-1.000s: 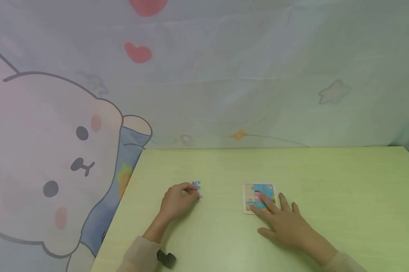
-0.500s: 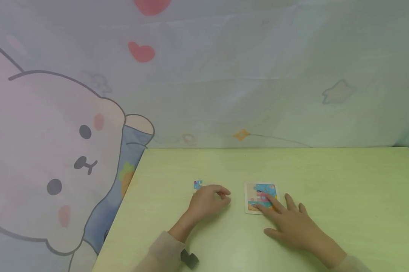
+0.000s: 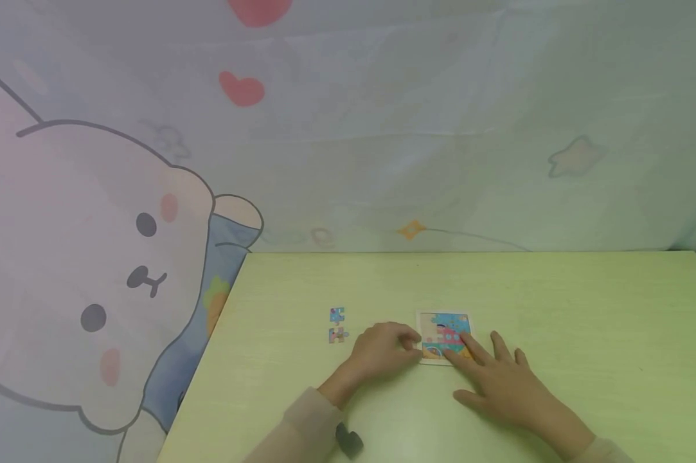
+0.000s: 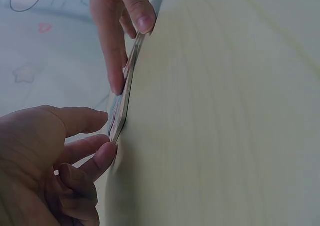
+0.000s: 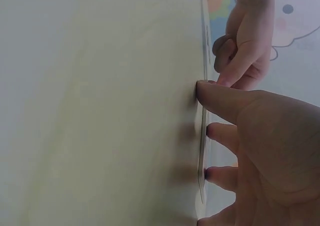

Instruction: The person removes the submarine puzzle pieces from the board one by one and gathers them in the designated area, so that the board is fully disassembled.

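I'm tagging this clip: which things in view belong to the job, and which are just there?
Part of the job: puzzle board, farther loose piece, nearer loose piece, left hand, right hand.
Just there: printed backdrop, dark item by left sleeve.

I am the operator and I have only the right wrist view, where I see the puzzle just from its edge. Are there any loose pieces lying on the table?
Observer: Yes, the head view shows two pieces on the table, to the left of the left hand and the puzzle.
Operator: Thank you. Do they lie side by side?
Observer: No, one lies behind the other, nearer to the backdrop.
Operator: And the top of the puzzle, is it printed everywhere?
Observer: No, seen from the head view, a pale patch without picture shows at its upper left.
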A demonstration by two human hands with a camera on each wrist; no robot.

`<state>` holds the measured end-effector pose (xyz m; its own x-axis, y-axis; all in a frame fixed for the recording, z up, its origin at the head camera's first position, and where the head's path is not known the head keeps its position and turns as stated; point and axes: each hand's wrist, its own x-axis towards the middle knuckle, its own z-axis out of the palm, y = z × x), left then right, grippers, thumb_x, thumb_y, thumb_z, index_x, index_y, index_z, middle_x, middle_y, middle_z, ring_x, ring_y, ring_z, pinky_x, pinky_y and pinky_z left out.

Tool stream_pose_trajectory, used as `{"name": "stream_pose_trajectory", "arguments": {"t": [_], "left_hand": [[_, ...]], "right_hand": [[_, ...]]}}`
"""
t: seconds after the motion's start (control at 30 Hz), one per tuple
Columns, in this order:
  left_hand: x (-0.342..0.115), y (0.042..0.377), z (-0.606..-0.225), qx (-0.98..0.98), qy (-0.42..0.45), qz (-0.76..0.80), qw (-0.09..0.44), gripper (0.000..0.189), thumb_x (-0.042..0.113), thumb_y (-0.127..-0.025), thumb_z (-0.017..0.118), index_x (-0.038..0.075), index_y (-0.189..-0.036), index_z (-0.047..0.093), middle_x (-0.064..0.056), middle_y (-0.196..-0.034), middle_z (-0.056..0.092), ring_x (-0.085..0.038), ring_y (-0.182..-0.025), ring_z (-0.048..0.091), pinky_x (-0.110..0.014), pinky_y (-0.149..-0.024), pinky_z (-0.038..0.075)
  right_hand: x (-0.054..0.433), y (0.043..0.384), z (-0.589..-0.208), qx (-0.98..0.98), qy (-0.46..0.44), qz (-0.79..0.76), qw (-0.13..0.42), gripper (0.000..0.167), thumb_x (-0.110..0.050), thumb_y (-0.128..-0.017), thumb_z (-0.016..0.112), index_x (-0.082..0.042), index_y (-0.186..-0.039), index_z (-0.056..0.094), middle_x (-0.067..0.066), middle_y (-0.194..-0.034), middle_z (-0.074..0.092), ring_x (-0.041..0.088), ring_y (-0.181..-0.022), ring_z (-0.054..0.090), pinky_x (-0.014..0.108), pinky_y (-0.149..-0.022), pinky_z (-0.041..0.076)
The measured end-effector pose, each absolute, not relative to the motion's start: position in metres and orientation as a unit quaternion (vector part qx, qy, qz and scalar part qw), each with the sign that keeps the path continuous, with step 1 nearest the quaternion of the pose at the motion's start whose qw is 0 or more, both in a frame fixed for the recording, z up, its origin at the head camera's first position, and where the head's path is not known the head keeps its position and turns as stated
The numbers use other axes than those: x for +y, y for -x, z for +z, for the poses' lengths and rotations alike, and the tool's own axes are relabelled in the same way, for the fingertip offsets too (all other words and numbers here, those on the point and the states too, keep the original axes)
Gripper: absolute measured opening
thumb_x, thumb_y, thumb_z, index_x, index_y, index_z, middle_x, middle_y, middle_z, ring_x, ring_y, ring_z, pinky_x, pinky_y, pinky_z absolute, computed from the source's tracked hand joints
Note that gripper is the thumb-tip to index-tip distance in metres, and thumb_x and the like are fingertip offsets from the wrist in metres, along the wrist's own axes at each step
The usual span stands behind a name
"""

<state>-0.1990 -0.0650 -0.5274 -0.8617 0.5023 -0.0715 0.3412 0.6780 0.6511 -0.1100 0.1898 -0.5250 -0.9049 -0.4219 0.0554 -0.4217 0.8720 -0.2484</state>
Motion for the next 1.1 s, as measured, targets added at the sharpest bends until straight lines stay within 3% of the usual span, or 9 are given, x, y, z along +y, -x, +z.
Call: {"name": "stream_pose_trajectory", "arguments": {"t": [0.33,1.1], "left_hand": [[-0.053,0.199,-0.531,0.915,-0.252,0.294,0.113,0.025,0.033,-0.092,0.079,0.024,-0.115,0.078,0.019,-0.082,0.058,-0.003,-0.066,0.049,-0.023,-0.056,0.043],[-0.049,0.198,-0.528,0.917,-0.232,0.293,0.137,0.021,0.029,-0.092,0.079,0.022,-0.111,0.075,0.014,-0.091,0.064,-0.003,-0.078,0.057,-0.027,-0.07,0.047]], "right_hand": [[0.192,0.11,-0.531,0.968,0.216,-0.127,-0.003,0.065,-0.056,-0.097,0.066,-0.028,-0.154,0.052,0.014,-0.16,0.043,0.067,-0.137,0.034,0.084,-0.092,0.034],[0.191,0.109,-0.527,0.968,0.218,-0.122,-0.002,0.066,-0.053,-0.096,0.068,-0.023,-0.153,0.054,0.013,-0.159,0.045,0.065,-0.137,0.036,0.083,-0.092,0.035]]}}
